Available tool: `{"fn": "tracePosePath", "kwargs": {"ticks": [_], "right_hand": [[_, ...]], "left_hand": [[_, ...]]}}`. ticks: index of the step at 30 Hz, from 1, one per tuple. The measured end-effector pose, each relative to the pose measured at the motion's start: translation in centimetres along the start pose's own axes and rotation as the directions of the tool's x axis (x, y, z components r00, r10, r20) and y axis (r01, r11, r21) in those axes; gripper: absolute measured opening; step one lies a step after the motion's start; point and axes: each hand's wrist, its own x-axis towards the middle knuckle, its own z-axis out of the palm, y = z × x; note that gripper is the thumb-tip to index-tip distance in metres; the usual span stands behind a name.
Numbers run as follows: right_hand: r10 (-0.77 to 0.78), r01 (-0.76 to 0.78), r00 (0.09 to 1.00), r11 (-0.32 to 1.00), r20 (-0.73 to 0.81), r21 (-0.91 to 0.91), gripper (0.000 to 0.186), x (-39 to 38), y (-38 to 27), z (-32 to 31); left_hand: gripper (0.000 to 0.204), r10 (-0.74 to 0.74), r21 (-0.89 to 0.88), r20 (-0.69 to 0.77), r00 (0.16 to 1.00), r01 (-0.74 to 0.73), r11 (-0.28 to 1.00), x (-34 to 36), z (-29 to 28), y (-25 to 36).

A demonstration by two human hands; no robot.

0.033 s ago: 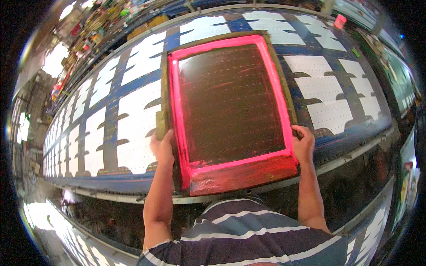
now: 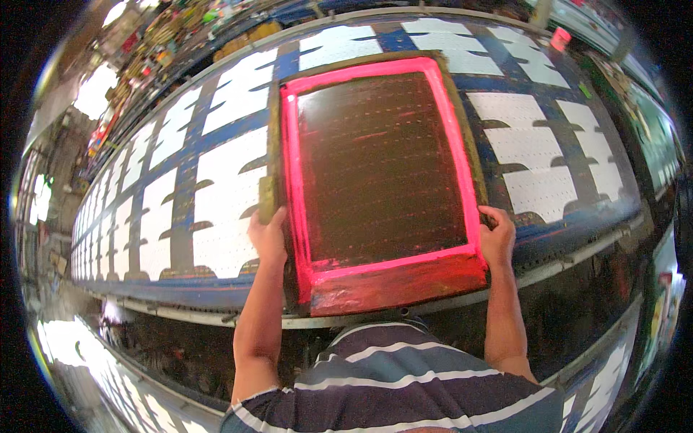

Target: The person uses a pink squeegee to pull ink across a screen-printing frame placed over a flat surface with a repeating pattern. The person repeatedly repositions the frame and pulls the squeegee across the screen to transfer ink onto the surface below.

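A rectangular printing screen (image 2: 379, 166) with a bright pink border, a dark mesh middle and a red-smeared near strip lies over the long blue table (image 2: 184, 289). My left hand (image 2: 268, 234) grips the left side of its frame, beside a narrow olive piece (image 2: 266, 198). My right hand (image 2: 498, 234) holds the right side of the frame. White cut pieces (image 2: 224, 202) with dotted rows and curved edges lie in rows on both sides of the screen. The screen hides the table surface beneath it.
A metal rail (image 2: 545, 270) runs along the table's near edge. Behind me, another table with white pieces (image 2: 141, 393) shows at lower left and right. A pink container (image 2: 559, 40) stands at the far right corner. Cluttered shelves (image 2: 173, 36) line the back left.
The screen, both hands and the table behind them appear slightly farther right in the view, as if the camera has shifted a little. Both hands keep their grip on the frame.
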Motion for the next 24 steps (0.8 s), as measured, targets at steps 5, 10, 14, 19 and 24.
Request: {"fn": "tracePosePath", "kwargs": {"ticks": [5,10,14,19,24], "right_hand": [[0.053,-0.04,0.992,0.993,0.115,-0.115,0.044,0.0,-1.9,-1.6],[-0.527,0.601,0.782,0.778,0.332,-0.181,0.051,-5.0,-7.7,-1.8],[-0.554,0.666,0.505,0.738,0.662,0.11,0.055,-9.2,-10.9,-0.1],[-0.567,0.747,0.506,0.665,0.651,-0.002,0.056,-9.5,-13.5,1.3],[-0.52,0.759,0.53,0.644,0.67,-0.101,0.048,-9.6,-17.3,4.7]], "left_hand": [[0.037,-0.035,0.049,0.012,0.999,0.035,0.998,-0.2,0.7,-0.1],[0.034,0.005,0.109,0.026,1.0,-0.008,0.994,1.2,1.2,-1.3],[0.032,-0.053,0.086,0.041,0.998,0.049,0.995,1.5,1.5,-1.8],[0.05,0.053,0.287,-0.036,0.998,-0.041,0.957,1.2,1.6,-1.9],[0.059,0.055,0.249,-0.038,0.998,-0.044,0.968,1.2,1.8,-2.5]]}}
